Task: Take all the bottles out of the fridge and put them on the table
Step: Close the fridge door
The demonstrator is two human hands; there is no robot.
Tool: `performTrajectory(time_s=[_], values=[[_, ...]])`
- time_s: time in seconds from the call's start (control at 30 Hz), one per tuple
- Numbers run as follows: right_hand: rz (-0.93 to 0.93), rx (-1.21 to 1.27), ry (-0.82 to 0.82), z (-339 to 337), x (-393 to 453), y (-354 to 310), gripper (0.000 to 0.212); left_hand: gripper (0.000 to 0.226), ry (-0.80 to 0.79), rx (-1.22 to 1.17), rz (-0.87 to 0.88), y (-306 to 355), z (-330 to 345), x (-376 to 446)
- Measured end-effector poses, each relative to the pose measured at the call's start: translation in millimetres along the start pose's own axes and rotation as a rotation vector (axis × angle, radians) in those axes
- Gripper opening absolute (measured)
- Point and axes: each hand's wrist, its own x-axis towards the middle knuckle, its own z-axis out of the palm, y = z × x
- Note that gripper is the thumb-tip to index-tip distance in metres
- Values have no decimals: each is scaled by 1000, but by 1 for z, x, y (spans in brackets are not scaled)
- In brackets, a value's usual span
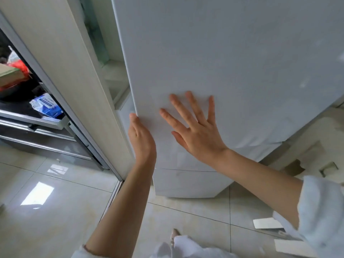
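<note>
Person stands close to a white fridge, both forearms bare, pale sleeves pushed up. Fridge door is slightly ajar: a narrow gap shows along its left edge, with pale shelf edges of the interior visible through it. No bottles can be made out in that gap, too narrow and blurred to tell. Left hand sits at the door's left edge, palm against the edge, thumb on the front corner, fingers wrapped behind and hidden, so it has hold of the door edge. Right hand lies flat on the door front, fingers straight and spread, palm pressing the panel, gripping nothing. Lower fridge door below looks closed. Left of the fridge stands a light wood-grain panel, and beyond it a dark shelf unit with a blue-and-white packet, a cardboard box and something red. Glossy pale floor tiles underfoot. Torn cardboard pieces lie by the fridge's right side.
</note>
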Motion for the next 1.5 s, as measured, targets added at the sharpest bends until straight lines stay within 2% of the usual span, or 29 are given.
performTrajectory(time_s=[0.17, 0.33, 0.47, 0.73, 0.93, 1.07, 1.27, 1.5], values=[[-11, -122, 11, 17, 11, 8, 56, 46, -50, -23, -1, -3, 7, 21], [-6, -201, -28, 31, 14, 14, 76, 47, -138, -18, -31, -6, 10, 42], [22, -283, -53, 44, 18, 14, 97, 59, -175, 30, -44, -6, 11, 53], [23, -327, -56, 53, 19, 13, 104, 48, -196, 84, -8, -13, 9, 58], [49, -252, -94, 43, 20, 4, 99, 47, -229, 69, 74, -15, 5, 57], [151, -127, -131, 29, 20, -12, 78, 39, -289, 117, 105, -22, -5, 52], [286, 10, -322, 4, 9, -30, 63, 75, -277, 331, 133, -35, -14, 28], [426, 157, -520, -20, -29, -18, 55, 78, -252, 386, 29, -46, -21, 2]])
